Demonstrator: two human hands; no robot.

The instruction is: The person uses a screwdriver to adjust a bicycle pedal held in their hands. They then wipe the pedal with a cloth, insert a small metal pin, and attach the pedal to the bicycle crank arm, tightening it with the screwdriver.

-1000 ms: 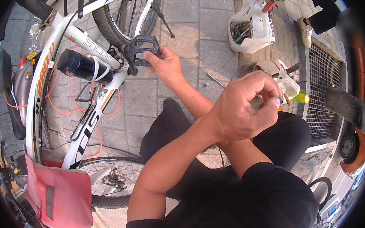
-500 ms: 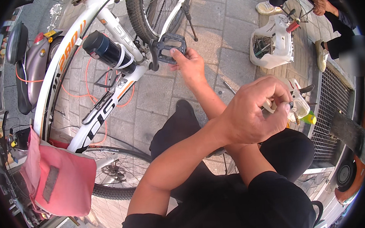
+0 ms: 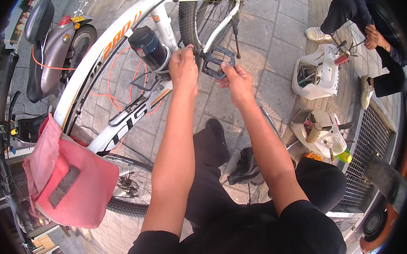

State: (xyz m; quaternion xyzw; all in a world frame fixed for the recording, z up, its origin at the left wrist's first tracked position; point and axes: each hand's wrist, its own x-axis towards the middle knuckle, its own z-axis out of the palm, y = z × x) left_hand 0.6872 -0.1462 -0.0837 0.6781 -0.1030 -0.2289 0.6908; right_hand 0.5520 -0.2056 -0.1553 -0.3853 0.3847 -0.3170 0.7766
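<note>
A white mountain bike frame (image 3: 105,140) stands at the left, with a dark bottle (image 3: 148,49) in its holder. My right hand (image 3: 239,84) grips the near edge of a black platform pedal (image 3: 218,63), thumb on top. My left hand (image 3: 184,71) is closed at the crank area, between the bottle and the pedal. Its back faces me, so whatever is between its fingers is hidden. The crank arm is mostly covered by this hand. Behind the pedal is the knobby rear tyre (image 3: 189,23).
A white tub of tools (image 3: 320,88) and a cut-open white container (image 3: 328,145) stand at right, near a metal grate (image 3: 367,138). Another person's hands (image 3: 376,37) are beyond. A pink bag (image 3: 78,181) hangs at left; a parked scooter (image 3: 59,56) stands behind.
My left hand, which was crossed over my right arm with a small dark thing at its fingertips, has swung left to the crank. My right hand stays on the pedal. The view has shifted.
</note>
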